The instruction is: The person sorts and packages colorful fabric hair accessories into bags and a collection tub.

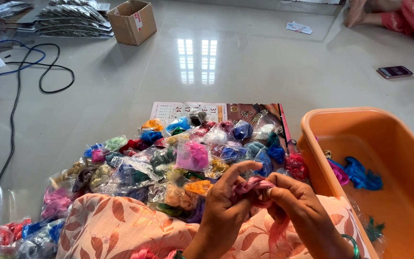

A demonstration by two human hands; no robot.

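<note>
Thread, a pink hank (254, 184), sits between both hands above my lap in the head view. I see my left hand (226, 206) pinching its left end and my right hand (295, 204) closed on the other. It looks soft, light and slippery, so grip the ends. Its long axis runs left to right, beside the orange tub (384, 144).

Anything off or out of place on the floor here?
A phone and a scrap of paper lie loose on the floor, away from the thread packets. Cables trail across the left. Nothing looks spilled or damaged.
</note>
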